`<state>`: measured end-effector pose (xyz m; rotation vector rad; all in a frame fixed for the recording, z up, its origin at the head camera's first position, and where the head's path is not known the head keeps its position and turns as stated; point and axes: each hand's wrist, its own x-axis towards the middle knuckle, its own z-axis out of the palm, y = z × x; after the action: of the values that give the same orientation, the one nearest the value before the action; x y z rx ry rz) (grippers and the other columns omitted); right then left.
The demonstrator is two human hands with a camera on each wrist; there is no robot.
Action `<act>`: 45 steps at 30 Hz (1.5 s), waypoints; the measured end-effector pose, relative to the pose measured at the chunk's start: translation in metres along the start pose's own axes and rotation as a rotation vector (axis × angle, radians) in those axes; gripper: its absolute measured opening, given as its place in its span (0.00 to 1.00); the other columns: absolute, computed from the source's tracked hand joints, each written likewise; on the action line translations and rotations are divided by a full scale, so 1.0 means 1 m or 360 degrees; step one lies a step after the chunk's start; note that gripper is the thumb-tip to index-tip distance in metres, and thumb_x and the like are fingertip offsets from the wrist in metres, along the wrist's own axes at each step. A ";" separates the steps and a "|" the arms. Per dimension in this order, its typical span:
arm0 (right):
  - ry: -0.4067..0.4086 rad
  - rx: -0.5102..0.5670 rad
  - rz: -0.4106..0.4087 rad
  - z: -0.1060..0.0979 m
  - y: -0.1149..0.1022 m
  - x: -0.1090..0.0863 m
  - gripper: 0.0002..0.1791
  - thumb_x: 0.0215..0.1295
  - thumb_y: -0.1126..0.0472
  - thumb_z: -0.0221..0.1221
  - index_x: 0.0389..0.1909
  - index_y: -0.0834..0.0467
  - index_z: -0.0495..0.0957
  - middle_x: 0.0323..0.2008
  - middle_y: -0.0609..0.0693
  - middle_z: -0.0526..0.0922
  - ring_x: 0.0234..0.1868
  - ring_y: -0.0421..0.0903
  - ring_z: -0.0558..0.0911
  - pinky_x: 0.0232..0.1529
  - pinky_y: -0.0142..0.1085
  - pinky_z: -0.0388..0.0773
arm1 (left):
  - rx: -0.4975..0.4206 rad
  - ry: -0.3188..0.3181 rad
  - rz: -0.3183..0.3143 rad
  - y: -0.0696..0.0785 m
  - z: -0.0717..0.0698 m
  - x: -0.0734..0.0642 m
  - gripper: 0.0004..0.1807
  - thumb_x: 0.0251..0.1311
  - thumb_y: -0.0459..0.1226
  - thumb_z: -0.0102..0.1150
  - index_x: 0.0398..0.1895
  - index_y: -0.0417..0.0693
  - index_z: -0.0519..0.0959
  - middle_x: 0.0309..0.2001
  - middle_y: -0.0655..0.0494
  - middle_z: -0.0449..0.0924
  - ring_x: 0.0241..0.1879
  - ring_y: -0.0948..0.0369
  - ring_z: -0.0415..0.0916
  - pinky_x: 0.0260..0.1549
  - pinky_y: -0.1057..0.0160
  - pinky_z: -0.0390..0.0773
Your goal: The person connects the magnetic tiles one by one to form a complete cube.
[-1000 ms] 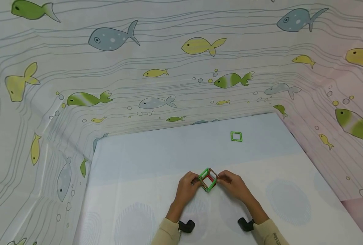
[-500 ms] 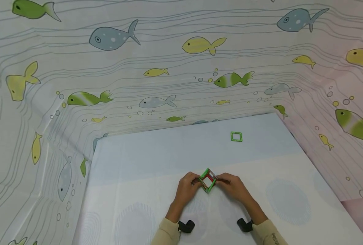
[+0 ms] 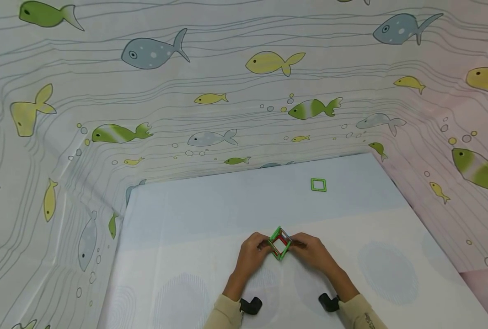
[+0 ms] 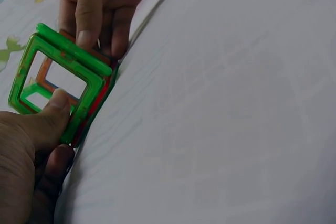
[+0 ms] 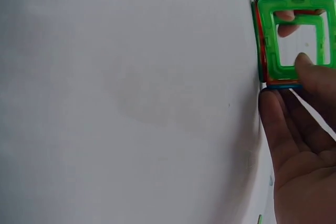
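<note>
Both hands hold a small open-topped box of square magnetic tile frames [image 3: 286,252] near the middle of the table, one corner toward the person. My left hand [image 3: 252,253] pinches its left side; in the left wrist view the thumb [image 4: 55,106] presses a green tile [image 4: 68,62], the fingers curling underneath. From the right, my right hand [image 3: 313,249] pinches it too, its thumb [image 5: 312,74] on another green tile [image 5: 269,35]. Red and orange frames show inside and low down. A blue edge [image 5: 283,86] shows at the bottom in the right wrist view.
A loose green square tile [image 3: 312,185] lies flat toward the back right of the white table [image 3: 178,214]. Fish-printed sheeting [image 3: 215,119] rises behind and along both sides. Black wrist camera mounts [image 3: 251,305] sit by the cuffs.
The right hand's fingers have shifted slightly left, closer in on the box. Its walls now stand a little squarer. The left hand and the loose green tile have hardly moved.
</note>
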<state>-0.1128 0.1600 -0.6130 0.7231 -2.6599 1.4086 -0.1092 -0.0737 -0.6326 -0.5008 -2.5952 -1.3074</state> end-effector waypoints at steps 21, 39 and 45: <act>-0.0101 -0.0086 0.0121 -0.003 -0.005 0.010 0.15 0.63 0.69 0.65 0.52 0.62 0.81 0.47 0.56 0.86 0.44 0.51 0.87 0.43 0.37 0.85 | -0.0032 -0.0078 0.0085 0.001 -0.003 -0.001 0.16 0.51 0.44 0.74 0.43 0.52 0.82 0.43 0.60 0.78 0.37 0.67 0.76 0.37 0.72 0.79; -0.0078 -0.0127 0.0125 0.000 -0.004 0.016 0.16 0.64 0.70 0.64 0.53 0.63 0.80 0.48 0.57 0.85 0.45 0.51 0.87 0.44 0.39 0.85 | -0.0008 -0.0154 0.0098 -0.001 -0.003 0.000 0.14 0.51 0.45 0.75 0.40 0.58 0.82 0.65 0.62 0.76 0.59 0.61 0.78 0.49 0.63 0.81; -0.0076 -0.0142 0.0167 0.001 -0.006 0.017 0.16 0.64 0.70 0.63 0.53 0.63 0.80 0.48 0.57 0.85 0.46 0.51 0.86 0.44 0.40 0.85 | 0.0006 -0.0140 0.0108 0.002 -0.003 0.000 0.14 0.50 0.45 0.76 0.38 0.57 0.82 0.64 0.60 0.77 0.60 0.59 0.78 0.52 0.60 0.81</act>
<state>-0.1250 0.1501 -0.6048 0.6255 -2.8149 1.3003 -0.1084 -0.0750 -0.6297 -0.6538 -2.6251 -1.2864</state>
